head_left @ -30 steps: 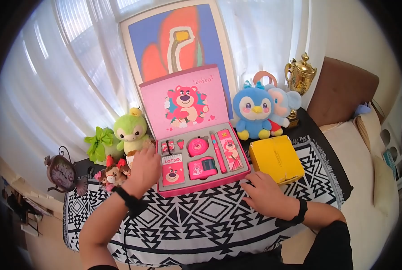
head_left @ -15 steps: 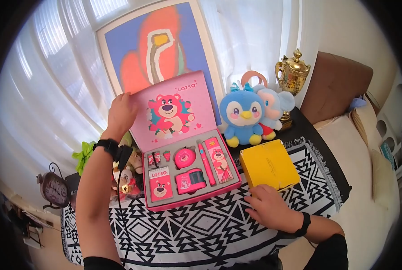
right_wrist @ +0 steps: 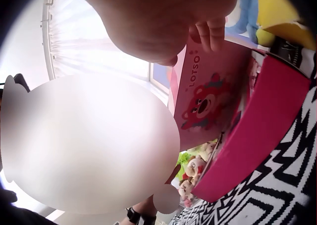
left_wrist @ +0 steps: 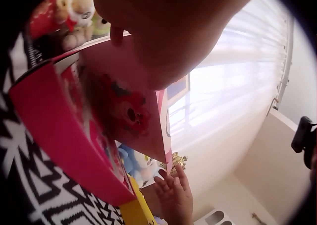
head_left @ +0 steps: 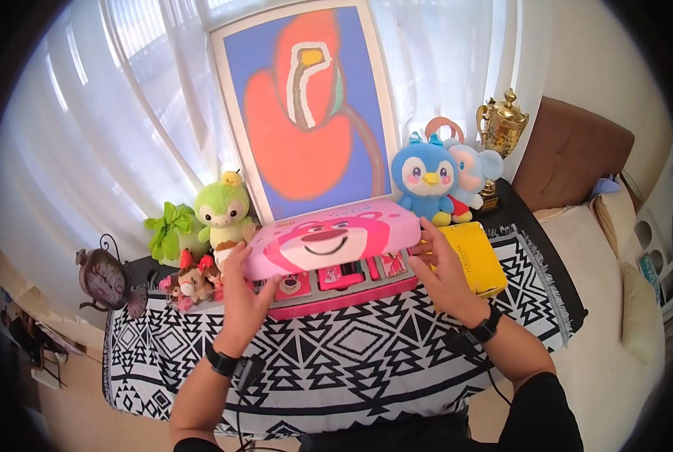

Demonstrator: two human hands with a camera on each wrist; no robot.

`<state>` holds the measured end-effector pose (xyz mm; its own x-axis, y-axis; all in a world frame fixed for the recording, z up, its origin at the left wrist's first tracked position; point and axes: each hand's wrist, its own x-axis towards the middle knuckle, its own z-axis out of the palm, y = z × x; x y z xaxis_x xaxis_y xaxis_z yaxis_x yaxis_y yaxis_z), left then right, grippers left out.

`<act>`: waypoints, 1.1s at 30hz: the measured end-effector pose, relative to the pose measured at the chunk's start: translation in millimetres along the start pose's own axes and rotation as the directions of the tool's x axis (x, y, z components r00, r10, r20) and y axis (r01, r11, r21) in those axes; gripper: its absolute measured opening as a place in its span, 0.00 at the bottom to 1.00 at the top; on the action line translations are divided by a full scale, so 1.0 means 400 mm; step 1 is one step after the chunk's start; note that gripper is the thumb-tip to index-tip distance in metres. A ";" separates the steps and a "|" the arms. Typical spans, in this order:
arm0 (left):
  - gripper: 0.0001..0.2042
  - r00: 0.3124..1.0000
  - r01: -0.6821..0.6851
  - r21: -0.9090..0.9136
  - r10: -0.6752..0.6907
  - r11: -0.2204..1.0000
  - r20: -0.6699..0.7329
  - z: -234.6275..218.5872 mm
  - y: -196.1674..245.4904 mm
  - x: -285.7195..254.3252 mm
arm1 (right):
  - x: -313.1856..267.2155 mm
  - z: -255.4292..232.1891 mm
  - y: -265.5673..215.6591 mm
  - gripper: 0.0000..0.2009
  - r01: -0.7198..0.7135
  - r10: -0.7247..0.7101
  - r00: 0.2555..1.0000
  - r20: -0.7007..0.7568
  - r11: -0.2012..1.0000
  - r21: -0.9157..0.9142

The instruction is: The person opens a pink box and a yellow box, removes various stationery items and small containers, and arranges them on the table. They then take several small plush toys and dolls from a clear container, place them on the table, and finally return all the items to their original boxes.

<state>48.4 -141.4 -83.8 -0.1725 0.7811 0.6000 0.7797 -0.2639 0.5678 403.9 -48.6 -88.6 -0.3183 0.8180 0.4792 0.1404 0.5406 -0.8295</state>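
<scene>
The pink box lid (head_left: 329,242) with a bear's face is tilted partway down over the box base (head_left: 344,297). At the lid's left side, my left hand (head_left: 246,301) grips it, thumb near the front edge. My right hand (head_left: 446,271) holds the right side near the front corner, fingers along the edge. Beneath the lid, a notepad (head_left: 293,285) and a pink item (head_left: 340,277) show in the grey tray; the rest is hidden. In the right wrist view, the lid's inner face (right_wrist: 203,103) carries a bear print and lettering.
A yellow box (head_left: 476,260) stands close to my right hand. Behind are a blue penguin plush (head_left: 425,181), a gold trophy (head_left: 504,132) and a framed picture (head_left: 306,113). At left are a green plush (head_left: 222,211), small dolls (head_left: 193,288) and a clock (head_left: 103,279).
The lid has come down from upright toward the base. My left hand has moved from its upper corner to its side; my right hand has risen from beside the yellow box to the lid.
</scene>
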 end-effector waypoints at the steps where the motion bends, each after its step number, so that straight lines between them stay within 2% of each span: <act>1: 0.35 0.999 0.051 -0.003 -0.051 0.999 0.020 0.009 -0.001 -0.031 | -0.003 0.018 0.013 0.29 0.003 0.000 0.999 -0.036 0.997 0.083; 2: 0.37 0.994 0.103 -0.008 -0.102 0.995 0.038 0.018 0.000 -0.060 | -0.012 0.021 0.030 0.29 0.004 -0.002 1.000 -0.027 0.997 0.073; 4: 0.38 0.990 0.144 -0.029 -0.144 0.989 0.016 0.037 -0.003 -0.099 | -0.024 0.014 0.047 0.24 0.030 -0.032 0.999 -0.005 0.968 -0.249; 5: 0.38 0.973 0.231 -0.118 -0.227 0.966 0.048 0.043 -0.001 -0.116 | -0.028 0.017 0.032 0.21 0.063 -0.068 0.998 -0.007 0.951 -0.301; 6: 0.38 0.948 0.319 -0.201 -0.307 0.926 0.089 0.050 0.000 -0.134 | -0.036 0.018 0.036 0.21 0.064 -0.065 0.998 0.007 0.949 -0.309; 8: 0.35 0.957 0.291 -0.192 -0.286 0.937 0.053 0.059 -0.021 -0.149 | -0.046 0.026 0.059 0.21 0.082 -0.086 0.996 0.003 0.938 -0.335; 10: 0.33 0.947 0.311 -0.117 -0.298 0.943 0.121 0.051 -0.023 -0.144 | -0.047 0.032 0.066 0.20 0.111 -0.125 0.992 -0.013 0.922 -0.370; 12: 0.31 0.950 0.308 -0.146 -0.297 0.940 0.093 0.053 -0.018 -0.146 | -0.049 0.038 0.071 0.20 0.081 -0.106 0.994 -0.033 0.900 -0.428; 16: 0.29 0.976 0.215 -0.028 -0.215 0.976 0.027 0.074 -0.058 -0.164 | -0.057 0.044 0.076 0.19 0.067 -0.095 0.995 -0.041 0.891 -0.449; 18: 0.28 0.986 0.167 0.007 -0.167 0.986 -0.008 0.081 -0.071 -0.171 | -0.057 0.044 0.086 0.18 0.125 -0.165 0.986 -0.034 0.854 -0.506; 20: 0.26 0.973 0.230 -0.091 -0.232 0.969 -0.011 0.083 -0.064 -0.173 | -0.057 0.046 0.092 0.17 0.154 -0.201 0.979 -0.033 0.838 -0.523; 22: 0.24 0.961 0.275 -0.106 -0.275 0.956 0.011 0.077 -0.042 -0.172 | -0.058 0.048 0.088 0.16 0.183 -0.239 0.970 -0.036 0.821 -0.540; 24: 0.23 0.949 0.314 -0.120 -0.312 0.942 0.035 0.067 -0.023 -0.165 | -0.063 0.047 0.079 0.14 0.032 -0.053 0.998 -0.028 0.868 -0.496; 26: 0.23 0.931 0.364 -0.134 -0.358 0.922 0.062 0.060 -0.012 -0.163 | -0.067 0.046 0.081 0.13 0.050 -0.075 0.997 -0.028 0.863 -0.502; 28: 0.23 0.936 0.351 -0.121 -0.346 0.929 0.062 0.059 -0.012 -0.162 | -0.071 0.046 0.078 0.13 0.071 -0.097 0.995 -0.026 0.858 -0.508; 30: 0.23 0.940 0.342 -0.109 -0.337 0.933 0.058 0.061 -0.020 -0.165 | -0.079 0.045 0.065 0.14 0.026 -0.039 0.999 -0.017 0.863 -0.504; 33: 0.23 0.947 0.321 -0.098 -0.317 0.942 0.053 0.076 -0.056 -0.178 | -0.098 0.040 0.063 0.16 0.047 -0.047 0.999 0.012 0.836 -0.546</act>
<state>61.5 -174.1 -156.4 -0.3789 0.8531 0.3587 0.6200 -0.0538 0.7828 404.9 -69.9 -132.9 -0.3361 0.7889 0.5145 0.6148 0.5976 -0.5147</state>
